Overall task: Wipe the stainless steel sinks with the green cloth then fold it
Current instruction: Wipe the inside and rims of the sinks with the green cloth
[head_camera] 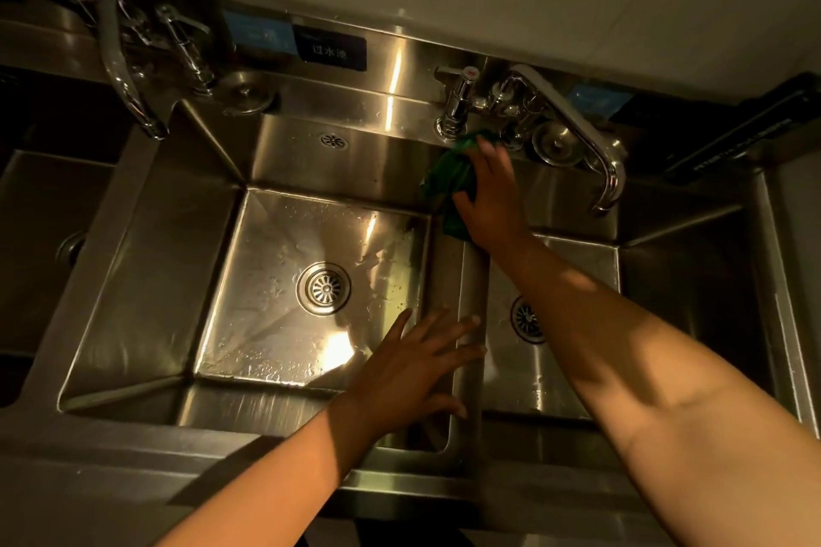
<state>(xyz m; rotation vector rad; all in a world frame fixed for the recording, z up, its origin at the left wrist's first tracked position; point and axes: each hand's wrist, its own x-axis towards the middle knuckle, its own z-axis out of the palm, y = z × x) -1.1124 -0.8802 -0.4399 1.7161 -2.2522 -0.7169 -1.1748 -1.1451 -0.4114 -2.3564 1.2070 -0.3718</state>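
Two stainless steel sinks lie below me: the middle sink with a round drain, and the right sink, partly hidden by my right forearm. My right hand presses the green cloth against the far end of the divider, just below the right faucet's base. The cloth is bunched and hangs down the sink's back corner. My left hand rests flat, fingers spread, on the divider between the two sinks, holding nothing.
A curved faucet with its tap handle stands on the back ledge right of my hand. Another faucet hangs at the left over a third sink. Two strainer plugs and labels sit on the ledge.
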